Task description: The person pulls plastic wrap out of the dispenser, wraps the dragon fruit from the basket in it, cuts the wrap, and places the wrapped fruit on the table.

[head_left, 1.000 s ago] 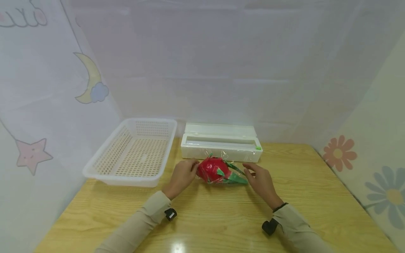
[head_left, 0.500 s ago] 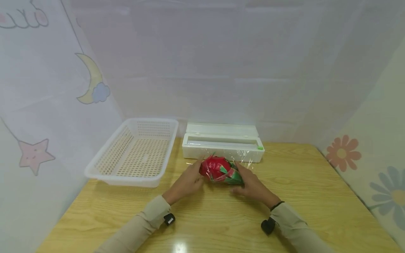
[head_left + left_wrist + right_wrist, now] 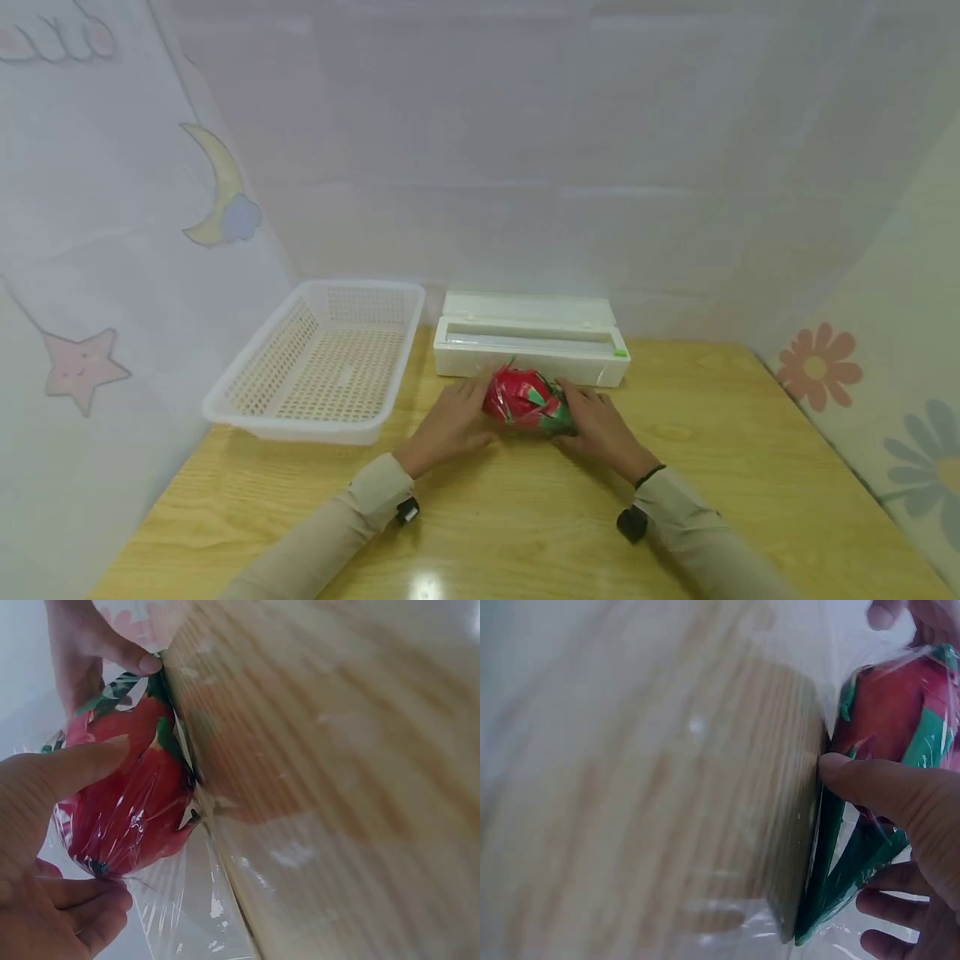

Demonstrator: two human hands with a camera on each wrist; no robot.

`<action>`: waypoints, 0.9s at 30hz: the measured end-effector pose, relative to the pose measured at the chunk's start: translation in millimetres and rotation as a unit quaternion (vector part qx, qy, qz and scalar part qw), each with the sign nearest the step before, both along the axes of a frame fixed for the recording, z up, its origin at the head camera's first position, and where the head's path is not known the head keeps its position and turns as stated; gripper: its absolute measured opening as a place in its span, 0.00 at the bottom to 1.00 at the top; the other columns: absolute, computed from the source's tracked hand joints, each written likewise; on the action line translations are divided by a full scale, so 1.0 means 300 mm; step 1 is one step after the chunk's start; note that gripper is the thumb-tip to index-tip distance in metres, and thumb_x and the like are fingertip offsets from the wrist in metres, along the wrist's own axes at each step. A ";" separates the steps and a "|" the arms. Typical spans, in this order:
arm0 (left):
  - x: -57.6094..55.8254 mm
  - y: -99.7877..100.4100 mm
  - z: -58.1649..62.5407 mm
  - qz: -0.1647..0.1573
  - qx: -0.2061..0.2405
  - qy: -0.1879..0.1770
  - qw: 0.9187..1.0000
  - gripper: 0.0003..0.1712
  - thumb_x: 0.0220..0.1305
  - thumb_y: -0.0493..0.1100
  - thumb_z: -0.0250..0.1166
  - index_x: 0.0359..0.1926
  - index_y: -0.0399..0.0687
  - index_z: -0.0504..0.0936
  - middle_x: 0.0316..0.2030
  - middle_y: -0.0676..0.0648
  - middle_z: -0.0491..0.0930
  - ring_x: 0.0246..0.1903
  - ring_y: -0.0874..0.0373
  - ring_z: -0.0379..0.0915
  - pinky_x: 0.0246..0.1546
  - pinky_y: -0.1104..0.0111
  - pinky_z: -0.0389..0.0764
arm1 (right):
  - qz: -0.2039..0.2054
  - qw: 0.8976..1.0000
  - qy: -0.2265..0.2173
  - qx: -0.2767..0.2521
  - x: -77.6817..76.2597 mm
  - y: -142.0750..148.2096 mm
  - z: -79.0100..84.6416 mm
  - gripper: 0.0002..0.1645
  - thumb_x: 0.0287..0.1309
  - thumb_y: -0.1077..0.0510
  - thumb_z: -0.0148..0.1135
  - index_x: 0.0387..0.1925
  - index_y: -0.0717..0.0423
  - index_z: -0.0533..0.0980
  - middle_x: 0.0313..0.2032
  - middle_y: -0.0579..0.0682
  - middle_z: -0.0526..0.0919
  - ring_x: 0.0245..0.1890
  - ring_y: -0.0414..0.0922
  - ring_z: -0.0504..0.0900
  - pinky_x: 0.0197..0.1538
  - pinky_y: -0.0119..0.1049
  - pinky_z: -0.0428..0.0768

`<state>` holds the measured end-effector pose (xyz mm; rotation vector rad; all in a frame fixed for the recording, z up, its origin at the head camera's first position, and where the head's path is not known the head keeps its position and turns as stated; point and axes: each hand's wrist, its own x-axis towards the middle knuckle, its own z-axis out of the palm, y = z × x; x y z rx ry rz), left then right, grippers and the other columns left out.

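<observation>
A red dragon fruit [image 3: 522,398] with green leaf tips lies in the middle of the table, wrapped in clear cling film [image 3: 169,904]. My left hand [image 3: 450,423] grips its rounded left end; in the left wrist view the thumb lies across the red skin and the fingers curl at the tip. At the leafy right end, my right hand [image 3: 600,427] holds the fruit through the film. The right wrist view has the right thumb [image 3: 877,784] over the green leaves, with the other fingers on the far side. Film wrinkles and shines around the fruit.
Right behind the fruit stands a white cling film box [image 3: 525,365], its lid raised and a roll inside. To the left is a white perforated plastic basket [image 3: 296,429]. Both stand on the wooden table [image 3: 480,533], before cloth-covered walls.
Both hands have closed in from the film's edges onto the two ends of the dragon fruit. The film and the green leaves are now folded in against it.
</observation>
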<state>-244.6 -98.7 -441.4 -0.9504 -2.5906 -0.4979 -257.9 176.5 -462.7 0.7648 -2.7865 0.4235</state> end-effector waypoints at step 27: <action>0.003 0.029 0.026 0.035 -0.005 0.096 0.995 0.70 0.43 0.58 0.83 0.77 0.40 0.49 0.52 0.39 0.75 0.53 0.45 0.71 0.56 0.56 0.74 | 0.084 0.988 0.059 -0.117 0.001 0.071 0.044 0.37 0.44 0.54 0.79 0.52 0.58 0.67 0.42 0.58 0.84 0.42 0.53 0.83 0.39 0.47 0.80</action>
